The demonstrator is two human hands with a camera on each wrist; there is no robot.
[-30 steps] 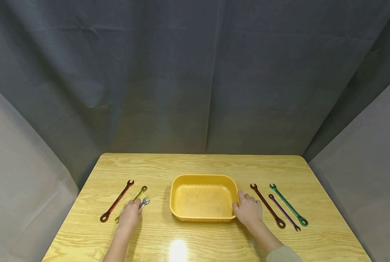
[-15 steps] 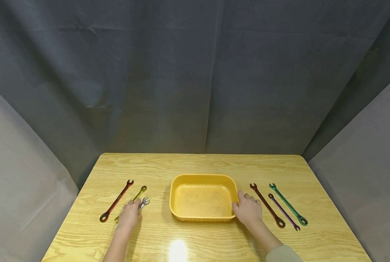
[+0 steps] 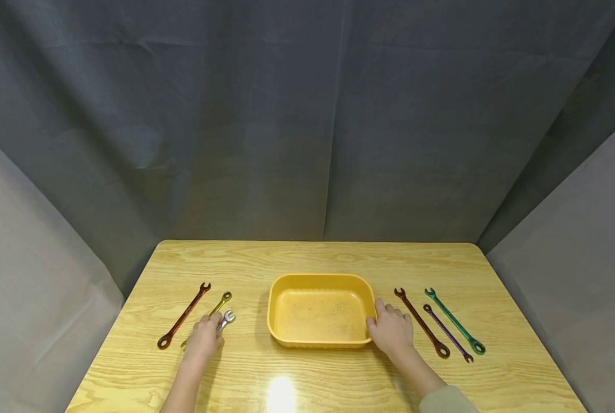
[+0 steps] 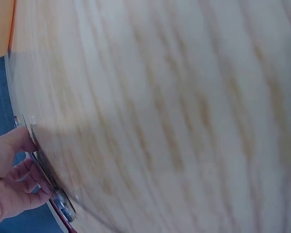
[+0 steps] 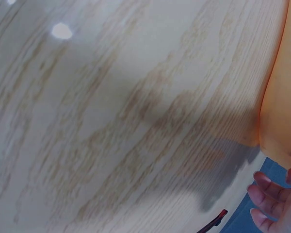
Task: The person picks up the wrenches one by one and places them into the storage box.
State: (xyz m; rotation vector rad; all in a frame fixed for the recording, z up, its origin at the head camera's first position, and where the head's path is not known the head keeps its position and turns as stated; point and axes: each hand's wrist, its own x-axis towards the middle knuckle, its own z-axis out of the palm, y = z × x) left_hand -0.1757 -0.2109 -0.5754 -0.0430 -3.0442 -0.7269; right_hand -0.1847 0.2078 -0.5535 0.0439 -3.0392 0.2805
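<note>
On the left of the table in the head view, my left hand (image 3: 202, 339) pinches a silver combination wrench (image 3: 228, 318) between thumb and fingers. The open end of this wrench (image 4: 64, 206) also shows in the left wrist view, low by the fingers. Partly hidden beneath the same hand lies a yellow-green wrench (image 3: 220, 304). A yellow plastic basin (image 3: 320, 345) stands mid-table with nothing in it. My right hand (image 3: 392, 331) holds its right rim, thumb over the edge; the right wrist view shows loosely bent fingers (image 5: 267, 188) beside the basin wall.
A red wrench (image 3: 185, 316) lies left of my left hand. Right of my right hand lie a brown-red wrench (image 3: 422, 322), a purple wrench (image 3: 448, 334) and a green wrench (image 3: 455, 321). Grey curtains (image 3: 318, 143) hang behind the wooden table (image 3: 307, 255).
</note>
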